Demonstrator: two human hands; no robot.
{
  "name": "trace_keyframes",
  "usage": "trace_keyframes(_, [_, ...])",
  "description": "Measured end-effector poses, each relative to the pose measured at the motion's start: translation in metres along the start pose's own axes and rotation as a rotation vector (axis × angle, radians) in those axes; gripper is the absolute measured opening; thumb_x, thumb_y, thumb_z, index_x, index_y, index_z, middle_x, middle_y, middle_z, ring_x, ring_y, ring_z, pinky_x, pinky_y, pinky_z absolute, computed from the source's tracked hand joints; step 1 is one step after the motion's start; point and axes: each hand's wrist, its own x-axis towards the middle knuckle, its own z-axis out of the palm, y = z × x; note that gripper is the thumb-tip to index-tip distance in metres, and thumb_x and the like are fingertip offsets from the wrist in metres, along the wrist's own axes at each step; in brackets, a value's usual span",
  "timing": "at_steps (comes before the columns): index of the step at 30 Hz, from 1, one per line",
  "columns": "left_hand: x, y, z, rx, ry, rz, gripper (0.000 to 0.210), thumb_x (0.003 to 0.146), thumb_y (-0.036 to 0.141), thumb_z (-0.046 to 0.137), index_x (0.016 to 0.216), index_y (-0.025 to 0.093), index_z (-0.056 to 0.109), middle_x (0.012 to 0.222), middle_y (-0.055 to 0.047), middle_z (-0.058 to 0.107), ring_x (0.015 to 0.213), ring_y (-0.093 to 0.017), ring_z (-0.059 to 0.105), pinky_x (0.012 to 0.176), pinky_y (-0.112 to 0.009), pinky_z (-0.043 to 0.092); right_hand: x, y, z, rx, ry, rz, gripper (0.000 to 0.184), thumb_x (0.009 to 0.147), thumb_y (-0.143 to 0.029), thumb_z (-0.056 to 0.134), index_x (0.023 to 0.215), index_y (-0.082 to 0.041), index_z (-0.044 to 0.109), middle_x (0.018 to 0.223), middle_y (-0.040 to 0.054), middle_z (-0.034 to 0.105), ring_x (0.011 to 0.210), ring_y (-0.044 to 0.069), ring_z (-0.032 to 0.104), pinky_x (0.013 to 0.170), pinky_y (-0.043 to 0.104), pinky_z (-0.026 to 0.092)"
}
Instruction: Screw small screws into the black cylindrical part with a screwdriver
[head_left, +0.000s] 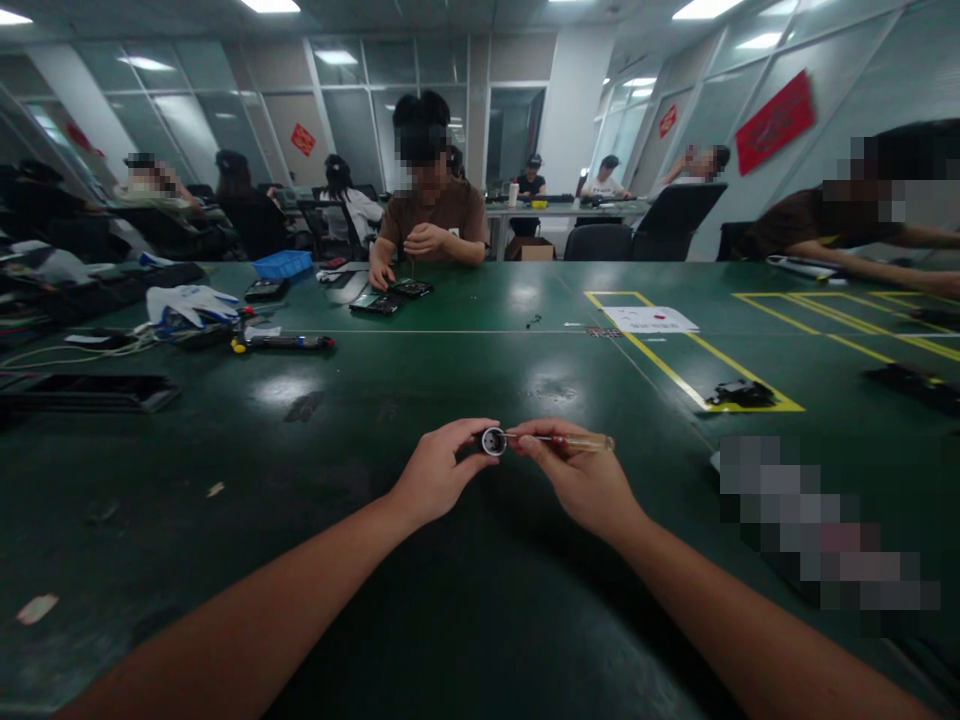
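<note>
Between thumb and fingers, my left hand [442, 465] grips a small round dark part with a silvery ring [493, 441], its open face turned toward me. My right hand [581, 475] is closed around a screwdriver [589, 442] with a clear yellowish handle and a red collar. The thin shaft points left, and its tip meets the right side of the ring; whether it goes inside is too small to tell. Both hands are held close together above the green table [375, 600].
Across the table a person [431, 215] handles dark devices [390, 297]. Left are white-and-blue gloves [191, 307], a power screwdriver [285, 342], a blue bin [282, 264] and a black tray [90, 392]. Right are a white paper [651, 319], a black part [742, 393] and another person [840, 215].
</note>
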Motion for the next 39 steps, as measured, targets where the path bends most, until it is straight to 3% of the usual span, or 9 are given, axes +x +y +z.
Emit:
trace_keyframes(11, [0.001, -0.007, -0.006, -0.088, 0.04, -0.025, 0.04, 0.083, 0.016, 0.072, 0.122, 0.023, 0.067, 0.125, -0.008, 0.07, 0.117, -0.024, 0.066, 0.105, -0.045, 0.054, 0.019, -0.009, 0.004, -0.123, -0.087, 0.056, 0.016, 0.093, -0.034, 0.062, 0.095, -0.022, 0.073, 0.088, 0.0051, 0.076, 0.084, 0.021, 0.072, 0.078, 0.038, 0.058])
trace_keyframes(15, [0.003, -0.007, -0.011, -0.107, 0.056, -0.032, 0.038, 0.083, 0.015, 0.071, 0.12, 0.022, 0.068, 0.122, -0.007, 0.07, 0.114, -0.023, 0.067, 0.104, -0.043, 0.054, 0.031, -0.014, 0.009, 0.076, -0.164, 0.184, 0.017, 0.09, -0.034, 0.065, 0.09, -0.018, 0.072, 0.086, 0.0065, 0.076, 0.082, 0.021, 0.072, 0.079, 0.037, 0.06])
trace_keyframes(18, [0.003, -0.009, -0.014, -0.116, 0.075, -0.019, 0.038, 0.083, 0.015, 0.072, 0.119, 0.022, 0.068, 0.121, -0.007, 0.071, 0.113, -0.023, 0.067, 0.104, -0.043, 0.054, 0.032, -0.012, 0.014, 0.186, -0.124, 0.237, 0.023, 0.086, -0.039, 0.069, 0.09, -0.017, 0.072, 0.086, 0.0072, 0.076, 0.081, 0.02, 0.072, 0.08, 0.038, 0.06])
trace_keyframes(21, [0.003, -0.011, -0.016, -0.13, 0.082, -0.021, 0.039, 0.082, 0.015, 0.072, 0.12, 0.022, 0.068, 0.122, -0.007, 0.07, 0.113, -0.023, 0.067, 0.105, -0.044, 0.053, 0.027, -0.007, 0.016, 0.17, -0.041, 0.194, 0.025, 0.085, -0.041, 0.072, 0.092, -0.017, 0.073, 0.087, 0.0073, 0.076, 0.081, 0.02, 0.072, 0.08, 0.038, 0.059])
trace_keyframes(29, [0.002, -0.011, -0.016, -0.082, 0.053, -0.007, 0.039, 0.083, 0.017, 0.073, 0.121, 0.023, 0.068, 0.124, -0.008, 0.069, 0.116, -0.024, 0.066, 0.104, -0.044, 0.053, 0.016, -0.007, 0.014, -0.043, -0.041, 0.036, 0.015, 0.089, -0.033, 0.068, 0.094, -0.022, 0.076, 0.09, 0.0051, 0.078, 0.084, 0.022, 0.072, 0.079, 0.038, 0.057])
trace_keyframes(39, [0.003, -0.01, -0.017, 0.063, 0.035, 0.076, 0.038, 0.084, 0.021, 0.073, 0.122, 0.025, 0.069, 0.124, -0.007, 0.07, 0.117, -0.023, 0.065, 0.108, -0.044, 0.05, 0.013, -0.011, 0.015, -0.102, -0.025, -0.014, 0.012, 0.088, -0.028, 0.066, 0.09, -0.025, 0.078, 0.089, 0.0025, 0.078, 0.083, 0.021, 0.072, 0.08, 0.037, 0.059])
